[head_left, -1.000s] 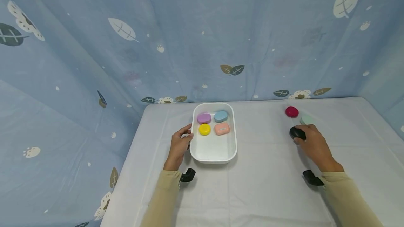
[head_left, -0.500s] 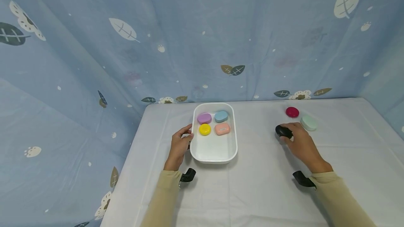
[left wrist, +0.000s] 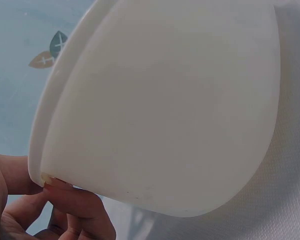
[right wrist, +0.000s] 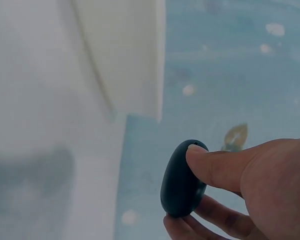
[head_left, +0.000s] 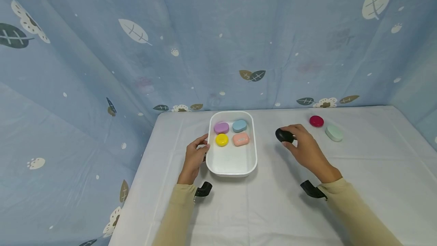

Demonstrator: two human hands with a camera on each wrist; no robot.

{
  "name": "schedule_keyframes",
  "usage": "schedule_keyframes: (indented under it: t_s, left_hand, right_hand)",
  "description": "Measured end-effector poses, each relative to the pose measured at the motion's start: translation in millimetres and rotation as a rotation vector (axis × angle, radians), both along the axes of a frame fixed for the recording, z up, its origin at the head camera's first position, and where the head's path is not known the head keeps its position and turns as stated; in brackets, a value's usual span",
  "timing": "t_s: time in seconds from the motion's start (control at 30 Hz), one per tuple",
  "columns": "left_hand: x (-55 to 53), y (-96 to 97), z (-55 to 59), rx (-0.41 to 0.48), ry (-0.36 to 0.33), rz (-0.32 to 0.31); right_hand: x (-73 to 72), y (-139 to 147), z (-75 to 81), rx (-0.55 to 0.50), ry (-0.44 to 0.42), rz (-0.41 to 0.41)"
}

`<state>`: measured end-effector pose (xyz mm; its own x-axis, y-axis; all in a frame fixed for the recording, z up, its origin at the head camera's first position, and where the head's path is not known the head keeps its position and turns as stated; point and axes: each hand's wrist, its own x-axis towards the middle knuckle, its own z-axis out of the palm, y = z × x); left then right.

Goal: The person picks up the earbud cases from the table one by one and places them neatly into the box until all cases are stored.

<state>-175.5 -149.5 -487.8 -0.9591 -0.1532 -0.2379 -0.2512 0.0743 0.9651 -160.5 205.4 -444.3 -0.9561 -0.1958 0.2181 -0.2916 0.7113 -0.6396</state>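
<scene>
My right hand [head_left: 308, 152] pinches a black oval bar of soap [head_left: 284, 135] between thumb and fingers, held above the table to the right of a white tray [head_left: 231, 174]. In the right wrist view, the thumb lies on one side of the black soap [right wrist: 180, 182] and fingertips on the other. At the tray's left side, my left hand [head_left: 194, 159] grips the rim; the left wrist view shows the thumb and a finger on the tray wall [left wrist: 160, 110]. Inside the tray are a purple soap [head_left: 221, 127], a blue soap [head_left: 239, 126], a yellow soap [head_left: 222, 139] and a pink soap [head_left: 241, 139].
A red round soap [head_left: 316, 121] and a pale green oval soap [head_left: 334, 133] lie on the white-covered table [head_left: 273, 208] at the right. Behind the table hangs a blue patterned curtain [head_left: 191, 22].
My right hand has carried the black soap leftward toward the tray, which uncovers the pale green soap. The left hand stays on the tray rim.
</scene>
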Motion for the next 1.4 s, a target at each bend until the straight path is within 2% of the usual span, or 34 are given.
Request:
schedule_keyframes:
  t_s: [0.3,0.67,1.03,1.27,1.4]
  left_hand:
    - [-1.1,0.9,0.6,0.009,0.007,0.0]
    - [-0.7,1.6,0.9,0.003,0.006,0.004]
    - [0.8,1.4,2.0,0.006,0.005,0.007]
    - [1.2,0.7,2.3,0.019,0.017,0.0]
    - [0.1,1.1,1.5,0.011,0.015,0.003]
  right_hand:
    - [-6.0,-39.4,13.9,-0.025,0.05,0.108]
    - [-12.7,-83.8,20.1,-0.03,0.061,0.239]
    - [-21.9,-119.2,25.7,0.07,0.034,0.409]
    - [-29.0,-135.7,23.5,0.141,-0.035,0.481]
    - [-32.9,-142.0,20.5,0.176,-0.039,0.525]
